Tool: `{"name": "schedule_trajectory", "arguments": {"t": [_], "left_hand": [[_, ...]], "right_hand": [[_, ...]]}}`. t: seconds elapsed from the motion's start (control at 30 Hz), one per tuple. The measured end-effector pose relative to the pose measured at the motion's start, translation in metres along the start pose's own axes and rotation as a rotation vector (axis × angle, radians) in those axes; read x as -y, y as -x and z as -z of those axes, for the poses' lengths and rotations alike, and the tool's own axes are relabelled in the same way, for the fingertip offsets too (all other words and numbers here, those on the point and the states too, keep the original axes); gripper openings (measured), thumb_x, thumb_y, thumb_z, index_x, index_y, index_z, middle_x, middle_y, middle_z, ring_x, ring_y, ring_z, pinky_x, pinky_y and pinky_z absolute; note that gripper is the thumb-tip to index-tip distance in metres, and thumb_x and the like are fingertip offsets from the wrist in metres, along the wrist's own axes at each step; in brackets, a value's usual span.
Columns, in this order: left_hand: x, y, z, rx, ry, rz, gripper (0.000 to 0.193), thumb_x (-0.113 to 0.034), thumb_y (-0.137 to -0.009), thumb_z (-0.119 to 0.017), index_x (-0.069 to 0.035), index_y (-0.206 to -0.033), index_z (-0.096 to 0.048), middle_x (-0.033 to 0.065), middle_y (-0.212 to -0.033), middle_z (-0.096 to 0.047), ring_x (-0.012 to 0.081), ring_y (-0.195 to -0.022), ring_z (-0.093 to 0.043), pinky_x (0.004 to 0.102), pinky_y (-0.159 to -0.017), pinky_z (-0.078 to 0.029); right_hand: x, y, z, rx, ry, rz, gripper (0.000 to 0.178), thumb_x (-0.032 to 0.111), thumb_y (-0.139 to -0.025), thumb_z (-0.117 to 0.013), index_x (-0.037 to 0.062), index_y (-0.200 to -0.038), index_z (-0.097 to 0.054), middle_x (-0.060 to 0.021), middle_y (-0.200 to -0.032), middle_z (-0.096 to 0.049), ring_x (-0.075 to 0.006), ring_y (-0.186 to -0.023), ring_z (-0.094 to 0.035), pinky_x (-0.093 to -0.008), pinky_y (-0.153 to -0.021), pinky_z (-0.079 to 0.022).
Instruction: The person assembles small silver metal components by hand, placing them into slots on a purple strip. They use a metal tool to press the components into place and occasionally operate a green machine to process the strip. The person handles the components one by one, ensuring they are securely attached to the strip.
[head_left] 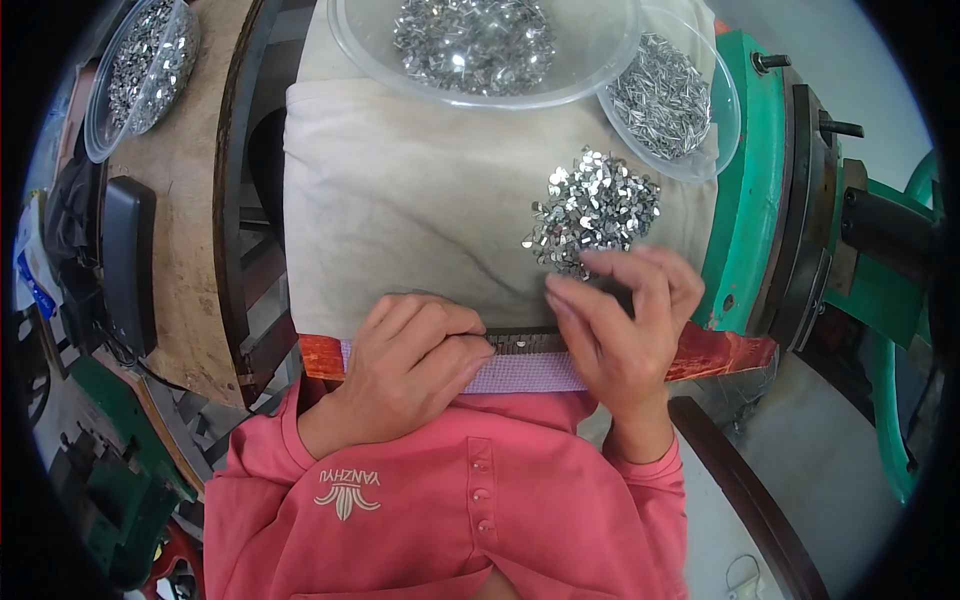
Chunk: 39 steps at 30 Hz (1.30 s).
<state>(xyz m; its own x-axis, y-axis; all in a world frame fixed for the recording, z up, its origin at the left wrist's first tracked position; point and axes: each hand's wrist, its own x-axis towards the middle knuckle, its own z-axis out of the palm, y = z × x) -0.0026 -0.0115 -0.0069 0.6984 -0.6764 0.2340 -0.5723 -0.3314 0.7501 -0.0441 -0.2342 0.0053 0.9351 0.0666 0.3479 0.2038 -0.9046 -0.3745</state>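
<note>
A heap of small shiny metal pieces, many with round flat ends, lies on the beige cloth. At its near edge is my right hand; thumb and forefinger are apart, and I see nothing between them. My left hand is closed, its fingers curled and pressed together at a dark slotted strip along the cloth's near edge. Whatever those fingertips pinch is hidden. A small bright piece shows in the strip just right of them. Beneath the strip runs a pale lilac checked cloth.
Beyond the heap stand a large clear bowl of shiny pieces and a smaller clear tub of thin metal pins. Green machinery with protruding bolts borders the right. Leftward, a wooden bench carries another tub and a black box.
</note>
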Motion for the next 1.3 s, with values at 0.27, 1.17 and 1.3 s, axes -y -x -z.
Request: {"name": "schedule_trajectory", "arguments": {"t": [0.27, 1.17, 1.3], "left_hand": [[-0.002, -0.003, 0.001, 0.038, -0.030, 0.027, 0.037, -0.013, -0.068, -0.085, -0.007, -0.099, -0.066, 0.0060, -0.100, -0.063, 0.0244, -0.087, -0.060, 0.0369, -0.072, -0.043], [0.002, -0.003, 0.008, 0.081, -0.092, 0.045, 0.037, -0.019, -0.069, -0.084, -0.008, -0.099, -0.065, 0.0073, -0.105, -0.061, 0.0267, -0.090, -0.058, 0.0390, -0.077, -0.043], [0.002, -0.004, 0.008, 0.069, -0.065, 0.057, 0.037, -0.019, -0.068, -0.085, -0.009, -0.098, -0.065, 0.0074, -0.105, -0.062, 0.0266, -0.090, -0.058, 0.0386, -0.077, -0.043]], "right_hand": [[0.000, -0.021, -0.005, 0.053, 0.108, 0.083, 0.017, 0.018, -0.070, -0.080, 0.0158, -0.084, -0.071, 0.0033, -0.108, -0.066, -0.0222, -0.112, -0.053, -0.0397, -0.092, -0.033], [0.004, -0.005, -0.004, 0.005, -0.033, -0.049, 0.024, 0.015, -0.066, -0.084, 0.0183, -0.088, -0.075, 0.0029, -0.106, -0.066, -0.0238, -0.107, -0.054, -0.0401, -0.093, -0.034], [-0.002, -0.019, -0.009, 0.019, 0.043, -0.005, 0.019, 0.014, -0.069, -0.082, 0.0160, -0.086, -0.073, 0.0018, -0.110, -0.065, -0.0245, -0.109, -0.054, -0.0404, -0.095, -0.032]]}}
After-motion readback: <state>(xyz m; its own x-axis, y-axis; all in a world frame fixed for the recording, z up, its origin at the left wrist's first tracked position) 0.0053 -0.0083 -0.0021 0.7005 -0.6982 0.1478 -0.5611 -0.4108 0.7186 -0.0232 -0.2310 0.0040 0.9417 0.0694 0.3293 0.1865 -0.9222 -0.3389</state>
